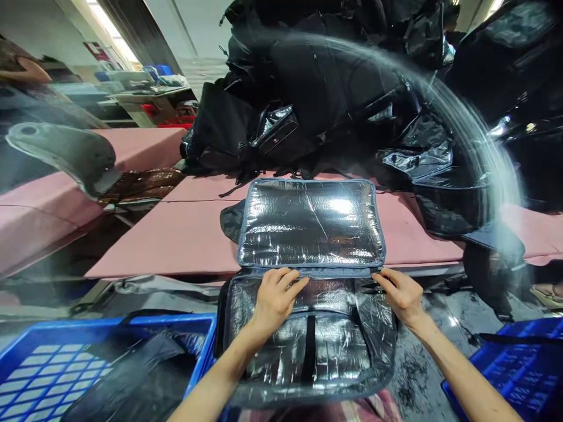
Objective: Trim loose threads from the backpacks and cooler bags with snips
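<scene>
An insulated bag (310, 346) with shiny silver foil lining and dark trim lies unzipped across my lap, its mouth facing me. Its foil-lined lid (312, 223) is folded back onto the pink table. My left hand (275, 299) pinches the dark seam strip between lid and body, left of the middle. At the right end of that same strip, my right hand (401, 294) has thumb and fingers closed on the fabric edge. Something small and dark shows just under the right fingertips, too unclear to name. A black strap (309, 351) runs down inside the bag.
Black bags (316, 88) are piled high on the far side of the pink table (176, 240). A blue crate (171, 325) with black bags inside stands at my left, another blue crate (514, 369) at my right. A grey chair (65, 146) and a person (26, 70) are further left.
</scene>
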Demonstrator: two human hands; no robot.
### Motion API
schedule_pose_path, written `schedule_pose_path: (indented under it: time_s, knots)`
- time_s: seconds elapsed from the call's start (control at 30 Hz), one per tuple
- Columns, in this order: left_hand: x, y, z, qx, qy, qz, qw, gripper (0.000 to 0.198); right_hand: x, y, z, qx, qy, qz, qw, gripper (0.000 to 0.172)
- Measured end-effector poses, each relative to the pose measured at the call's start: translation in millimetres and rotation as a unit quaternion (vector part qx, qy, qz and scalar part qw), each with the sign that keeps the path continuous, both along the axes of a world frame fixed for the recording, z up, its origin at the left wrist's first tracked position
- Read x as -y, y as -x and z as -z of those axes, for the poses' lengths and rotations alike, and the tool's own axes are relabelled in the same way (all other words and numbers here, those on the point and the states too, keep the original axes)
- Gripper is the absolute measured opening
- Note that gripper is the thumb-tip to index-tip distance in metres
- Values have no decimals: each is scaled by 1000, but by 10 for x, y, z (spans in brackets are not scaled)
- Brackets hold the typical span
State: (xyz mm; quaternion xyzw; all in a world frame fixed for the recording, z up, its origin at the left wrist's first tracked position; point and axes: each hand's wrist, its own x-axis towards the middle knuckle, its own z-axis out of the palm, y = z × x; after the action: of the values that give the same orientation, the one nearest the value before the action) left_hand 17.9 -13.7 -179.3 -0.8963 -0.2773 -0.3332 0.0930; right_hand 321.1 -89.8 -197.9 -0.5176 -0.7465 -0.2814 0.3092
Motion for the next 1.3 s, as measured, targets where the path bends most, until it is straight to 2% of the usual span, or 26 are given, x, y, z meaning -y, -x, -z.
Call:
schedule_pose_path:
  time_s: [0.17,0.23,0.27,0.33,0.43,0.5,0.6,0.73,0.83,0.93,1.03,1.1,1.17,1.23,1.3]
  knots:
    - [-69,-343,-95,-33,6,14,999,24,-139,226,-219,43,73,2,996,32]
    - [-149,-481,-145,-49,63,-7,997,20,-227,293,-317,32,145,7,989,32]
    - [-200,-538,-181,-56,118,-21,991,18,-278,304,-363,12,197,5,980,31]
    - [-321,-625,-278,-86,272,-41,958,15,-392,286,-444,-40,316,-3,948,29]
    - [-515,-704,-438,-157,480,-56,862,11,-565,213,-524,-98,462,-9,881,18]
    - [-619,-730,-507,-175,528,-41,830,9,-656,178,-547,-119,516,-9,848,15]
    - [-712,-736,-524,-165,528,24,832,14,-725,167,-551,-133,550,-18,824,14]
    - [-778,-697,-465,-154,539,91,823,17,-736,169,-544,-139,560,-19,816,14]
    - [-821,-667,-440,-155,566,90,805,12,-737,150,-535,-142,562,-21,814,15]
    - [-850,-658,-437,-156,588,65,791,16,-707,141,-517,-145,551,-24,821,16]
    - [-865,-656,-436,-146,593,56,790,17,-624,210,-504,-142,468,-39,871,14]
    - [-867,-650,-439,-140,595,66,789,14,-565,315,-506,-106,378,-58,918,28]
    - [-862,-637,-449,-136,595,82,788,12,-534,444,-514,-35,292,-64,954,32]
    - [-853,-622,-467,-137,592,101,788,13,-541,556,-525,44,223,-60,972,21]
    - [-846,-606,-481,-143,588,118,787,17,-574,618,-532,101,176,-61,977,12]
